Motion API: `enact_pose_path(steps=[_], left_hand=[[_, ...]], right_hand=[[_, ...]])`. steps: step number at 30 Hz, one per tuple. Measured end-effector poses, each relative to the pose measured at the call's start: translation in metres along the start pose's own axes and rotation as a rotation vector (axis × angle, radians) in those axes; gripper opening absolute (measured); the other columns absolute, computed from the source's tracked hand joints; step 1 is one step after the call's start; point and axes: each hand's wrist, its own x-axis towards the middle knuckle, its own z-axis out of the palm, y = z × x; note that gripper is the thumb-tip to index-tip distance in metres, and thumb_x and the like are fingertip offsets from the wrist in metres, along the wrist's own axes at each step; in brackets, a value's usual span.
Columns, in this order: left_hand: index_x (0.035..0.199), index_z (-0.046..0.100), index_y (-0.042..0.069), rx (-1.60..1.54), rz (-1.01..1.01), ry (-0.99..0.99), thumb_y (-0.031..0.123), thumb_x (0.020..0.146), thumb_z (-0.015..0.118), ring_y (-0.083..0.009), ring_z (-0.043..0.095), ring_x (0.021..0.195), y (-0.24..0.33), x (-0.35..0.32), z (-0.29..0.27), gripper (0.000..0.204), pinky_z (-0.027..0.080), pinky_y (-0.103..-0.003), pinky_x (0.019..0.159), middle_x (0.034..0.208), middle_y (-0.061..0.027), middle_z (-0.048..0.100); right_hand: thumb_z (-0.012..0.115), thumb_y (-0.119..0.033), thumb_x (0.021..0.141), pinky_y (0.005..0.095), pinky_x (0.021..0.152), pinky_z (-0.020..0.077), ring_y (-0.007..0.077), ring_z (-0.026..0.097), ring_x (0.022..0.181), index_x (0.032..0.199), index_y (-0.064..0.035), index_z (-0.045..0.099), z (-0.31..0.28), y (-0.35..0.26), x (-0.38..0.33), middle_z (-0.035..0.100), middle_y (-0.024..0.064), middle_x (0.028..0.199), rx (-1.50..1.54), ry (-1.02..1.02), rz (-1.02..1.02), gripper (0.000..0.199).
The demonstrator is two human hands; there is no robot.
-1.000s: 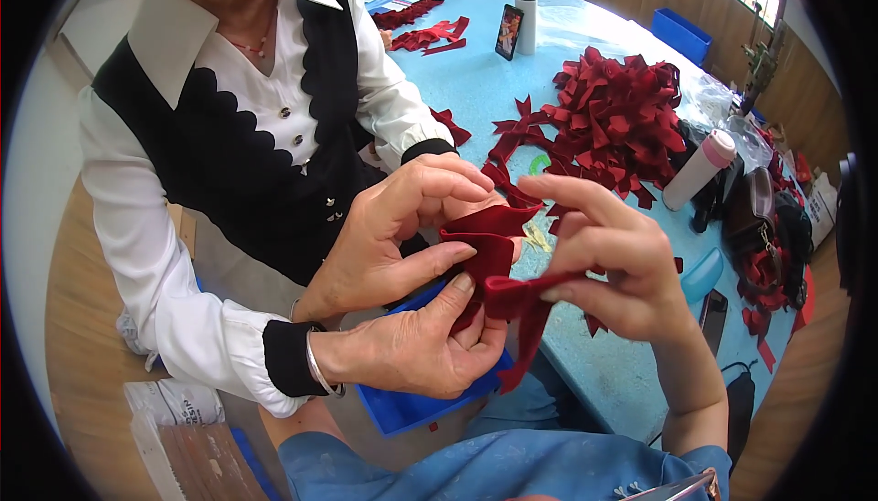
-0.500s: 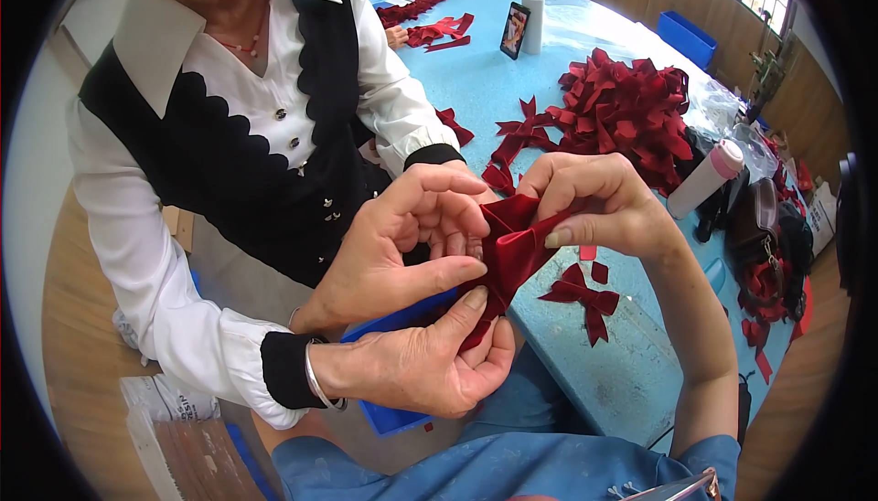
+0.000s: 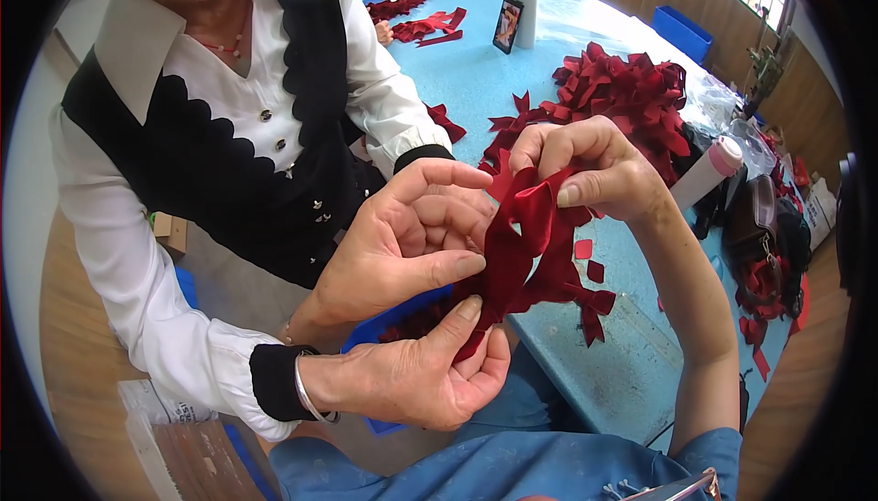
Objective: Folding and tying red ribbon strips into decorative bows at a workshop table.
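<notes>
A dark red velvet ribbon bow (image 3: 512,250) is stretched between my hands and a co-worker's. My right hand (image 3: 590,167) pinches its upper loop between thumb and fingers. At the ribbon's left edge, my left hand (image 3: 402,236) has its fingers curled and its thumb against the fabric; some fingertips are hidden. Just below, the co-worker's hand (image 3: 421,368), with a black cuff and bracelet, grips the lower ribbon end. The co-worker's other hand (image 3: 476,197) is mostly hidden behind mine. A red bow (image 3: 594,309) on the table shows partly behind the held ribbon.
A heap of red bows (image 3: 622,99) covers the far part of the blue table (image 3: 631,364). A white and pink bottle (image 3: 709,172), a white bottle (image 3: 527,12), a phone (image 3: 508,24) and a dark bag (image 3: 754,213) stand around it. A blue bin (image 3: 366,336) sits below the hands.
My right hand has drawn the loop slightly up and to the right, and the ribbon now looks longer and more upright. It covers part of the bow on the table.
</notes>
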Motion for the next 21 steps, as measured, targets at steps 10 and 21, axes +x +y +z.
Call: enact_pose_path(steps=[10,21], left_hand=[[0.131,0.05,-0.001,-0.059,0.029,-0.016,-0.009,0.087,0.064,-0.0091,0.063,0.095,-0.011,0.002,-0.001,0.047,0.052,-0.023,0.086,0.102,-0.008,0.064],[0.12,0.055,-0.001,0.153,0.012,0.016,-0.002,0.092,0.061,-0.0142,0.069,0.089,-0.008,-0.004,-0.002,0.029,0.058,-0.024,0.072,0.104,-0.0142,0.069]], right_hand=[[0.078,-0.011,0.078,0.0337,0.09,0.0464,0.0208,0.061,0.096,0.083,0.0011,0.07,-0.014,0.001,0.008,0.068,0.015,0.102,-0.082,-0.084,0.028,0.015],[0.079,-0.014,0.076,0.037,0.092,0.0464,0.0237,0.062,0.098,0.081,0.0001,0.07,-0.019,0.008,0.014,0.068,0.018,0.103,-0.065,-0.138,0.094,0.017]])
